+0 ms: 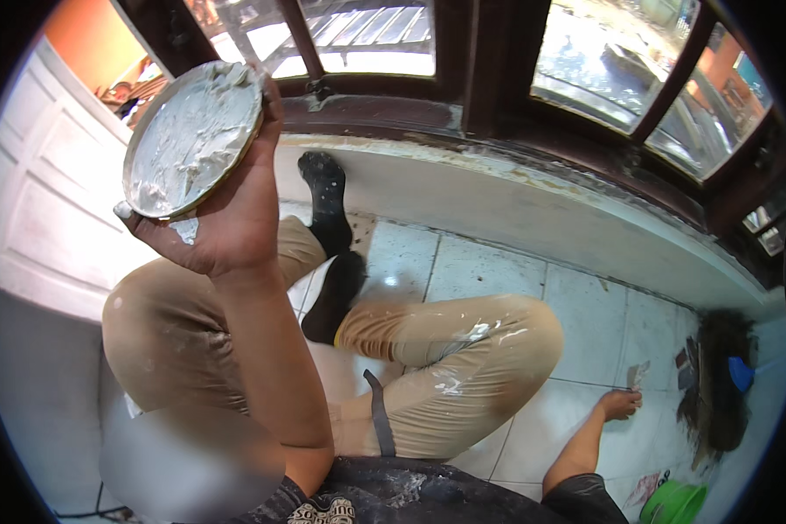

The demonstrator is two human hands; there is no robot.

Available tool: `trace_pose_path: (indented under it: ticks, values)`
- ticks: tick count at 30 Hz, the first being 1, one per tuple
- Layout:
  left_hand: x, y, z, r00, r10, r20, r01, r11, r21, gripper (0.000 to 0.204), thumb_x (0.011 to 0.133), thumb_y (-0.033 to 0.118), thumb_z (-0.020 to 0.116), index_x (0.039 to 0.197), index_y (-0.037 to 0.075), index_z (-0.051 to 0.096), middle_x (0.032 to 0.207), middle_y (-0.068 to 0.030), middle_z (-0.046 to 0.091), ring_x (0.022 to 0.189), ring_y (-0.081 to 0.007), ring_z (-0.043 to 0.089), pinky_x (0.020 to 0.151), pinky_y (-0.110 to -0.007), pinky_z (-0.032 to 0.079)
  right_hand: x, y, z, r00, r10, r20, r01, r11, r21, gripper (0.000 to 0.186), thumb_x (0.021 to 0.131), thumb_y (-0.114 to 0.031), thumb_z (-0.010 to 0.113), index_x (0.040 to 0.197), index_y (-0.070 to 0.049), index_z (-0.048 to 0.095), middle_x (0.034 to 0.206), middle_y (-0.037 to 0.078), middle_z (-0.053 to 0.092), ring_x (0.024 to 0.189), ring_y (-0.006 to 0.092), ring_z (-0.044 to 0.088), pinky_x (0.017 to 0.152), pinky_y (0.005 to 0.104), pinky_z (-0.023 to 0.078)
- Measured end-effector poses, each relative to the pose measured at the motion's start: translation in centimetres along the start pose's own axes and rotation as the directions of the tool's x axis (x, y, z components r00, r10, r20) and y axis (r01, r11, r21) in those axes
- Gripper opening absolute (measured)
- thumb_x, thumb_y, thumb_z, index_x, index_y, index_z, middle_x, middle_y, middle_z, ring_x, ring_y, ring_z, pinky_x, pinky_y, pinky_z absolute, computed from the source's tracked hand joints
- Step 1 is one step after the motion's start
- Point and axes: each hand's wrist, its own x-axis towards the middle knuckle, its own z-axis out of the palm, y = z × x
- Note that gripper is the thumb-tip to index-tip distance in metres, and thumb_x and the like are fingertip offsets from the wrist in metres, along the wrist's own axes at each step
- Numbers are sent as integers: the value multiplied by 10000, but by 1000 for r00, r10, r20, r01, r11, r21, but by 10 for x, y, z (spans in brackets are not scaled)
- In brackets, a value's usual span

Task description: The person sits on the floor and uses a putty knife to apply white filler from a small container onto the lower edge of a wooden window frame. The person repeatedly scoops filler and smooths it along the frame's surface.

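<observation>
We log the tiled floor (585,306) lowest, then the round tray (227,177), raised upper left, left hand (240,218) clasping its edge; we'd keep it steady so the white paste (192,131) doesn't slide. Right hand (618,404), lower right, pinches what looks like a scraper (637,376); we'd load it lightly.

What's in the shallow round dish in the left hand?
Whitish paste, spread unevenly across the dish, with lumps and ridges. The paste covers the bottom, so what's beneath can't be seen.
</observation>
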Motion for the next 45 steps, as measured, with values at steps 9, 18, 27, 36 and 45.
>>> trace_pose_path:
  ticks: [9,18,27,36,45]
  values:
    - [-22,-58,1,834,-549,59,532,772,-348,1310,823,870,797,1803,157,298,1850,-279,251,1701,-562,222,1379,-809,153,-43,19,-46,998,-22,-54,33,977,209,271,1204,-222,540,1317,12,617,1331,244,662,1200,479,673,1024,602,544]
    - [-34,-58,-112,562,-826,30,816,549,-180,1431,802,1096,550,1830,162,205,1824,-299,292,1644,-563,364,1307,-749,394,-164,33,-149,991,132,14,-112,770,628,392,1229,-210,520,1511,58,478,1381,289,655,1212,447,683,971,531,585]
    - [-31,-53,-175,346,-934,-88,930,354,-99,1381,877,1053,502,1821,85,219,1813,-336,295,1626,-578,400,1298,-725,439,-29,-217,-437,725,-684,83,62,185,981,367,1132,-159,701,1447,30,721,1186,170,833,811,139,719,699,298,566]
    - [6,-7,-189,269,-956,-113,961,259,98,1077,1056,848,484,1739,19,421,1701,-313,516,1529,-474,581,1245,-648,534,9,-414,-557,61,-973,-223,605,-142,783,518,920,-51,867,1431,-118,817,847,97,756,625,228,688,574,359,523]
    - [11,-3,-209,396,-910,-123,898,412,-158,838,1121,626,551,1668,-6,499,1586,-251,646,1420,-368,693,1195,-525,597,-35,-435,-536,-4,-999,41,169,40,985,384,991,-63,819,1374,-47,838,918,126,827,644,142,681,606,346,524]
